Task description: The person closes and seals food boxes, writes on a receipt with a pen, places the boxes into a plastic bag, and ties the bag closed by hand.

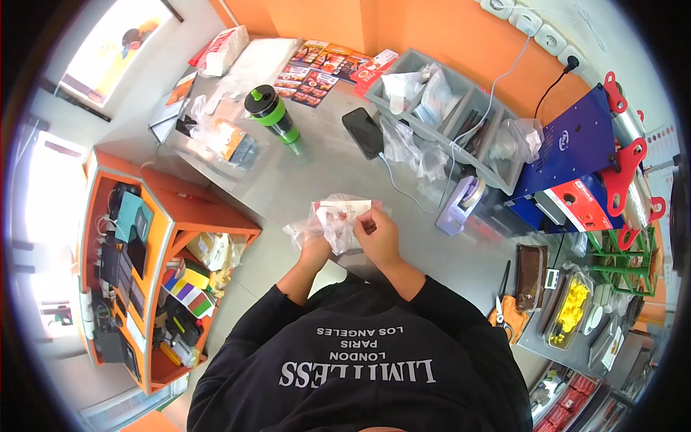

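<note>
A crinkled clear plastic bag (332,232) with red and white parts is held low over the near edge of the grey table (288,183). My left hand (314,253) is closed around the bag's lower left side, its fingers partly hidden by the plastic. At the bag's right side, my right hand (376,235) has its thumb and fingers pinched together on the edge. A white paper slip (355,209) shows at the top of the bag, against the right fingertips. What the bag contains is hard to make out.
A black and green tumbler (272,113) stands on the table beyond the bag. Farther right are a phone (362,132), a grey divided bin (461,108), a purple tape dispenser (461,205) and a blue press machine (565,147). Scissors (502,302) lie at right; an orange shelf (162,266) stands left.
</note>
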### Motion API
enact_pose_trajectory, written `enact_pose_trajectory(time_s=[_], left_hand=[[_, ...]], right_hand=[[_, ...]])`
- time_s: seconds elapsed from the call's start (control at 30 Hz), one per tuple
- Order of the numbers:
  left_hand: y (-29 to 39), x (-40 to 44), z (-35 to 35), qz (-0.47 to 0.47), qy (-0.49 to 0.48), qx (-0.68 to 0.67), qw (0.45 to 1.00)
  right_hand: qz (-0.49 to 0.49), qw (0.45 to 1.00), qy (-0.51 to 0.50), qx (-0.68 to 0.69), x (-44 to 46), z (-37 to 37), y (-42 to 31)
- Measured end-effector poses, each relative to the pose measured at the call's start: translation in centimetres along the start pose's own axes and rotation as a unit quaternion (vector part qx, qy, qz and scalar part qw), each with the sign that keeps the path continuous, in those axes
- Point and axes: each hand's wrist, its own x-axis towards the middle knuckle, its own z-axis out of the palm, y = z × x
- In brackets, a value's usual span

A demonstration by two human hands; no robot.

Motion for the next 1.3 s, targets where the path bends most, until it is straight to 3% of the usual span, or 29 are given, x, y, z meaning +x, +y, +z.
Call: enact_pose_trajectory(time_s=[0.4, 0.47, 0.77, 0.87, 1.0, 1.13, 1.2, 1.23, 1.3], left_hand=[[0.3, -0.4, 0.3, -0.001, 0.008, 0.033, 0.999], [0.1, -0.4, 0.4, 0.044, 0.003, 0.034, 0.998], [0.0, -0.2, 0.3, 0.071, -0.012, 0.043, 0.997], [0.3, -0.2, 0.6, 0.014, 0.011, -0.002, 1.000], [-0.3, -0.1, 0.5, 0.045, 0.013, -0.006, 0.999], [0.5, -0.7, 0.8, 0.044, -0.003, 0.108, 0.993], [-0.6, 0.2, -0.3, 0.058, 0.005, 0.133, 0.989], [-3.5, 2.5, -2.5, 0.218, -0.045, 0.323, 0.920], [-3.9, 3.1, -3.1, 0.326, -0.072, 0.465, 0.819]], right_hand=[[0.009, 1.000, 0.010, 0.015, -0.1, 0.1, -0.3], [0.007, 1.000, 0.011, 0.015, -0.1, 0.0, -0.5], [-0.002, 1.000, -0.005, 0.006, 0.0, 0.0, -0.1], [-0.001, 1.000, -0.007, 0.001, 0.1, 0.0, -0.2], [-0.001, 1.000, -0.012, -0.005, 0.2, -0.1, -0.3], [-0.020, 0.999, -0.031, 0.014, 0.7, 0.2, 0.2], [0.018, 0.995, -0.044, 0.091, 1.1, 0.9, 0.8], [0.008, 0.993, -0.062, 0.097, 1.6, 0.7, 0.9], [-0.218, 0.964, -0.093, -0.121, 3.0, -0.3, 1.2]])
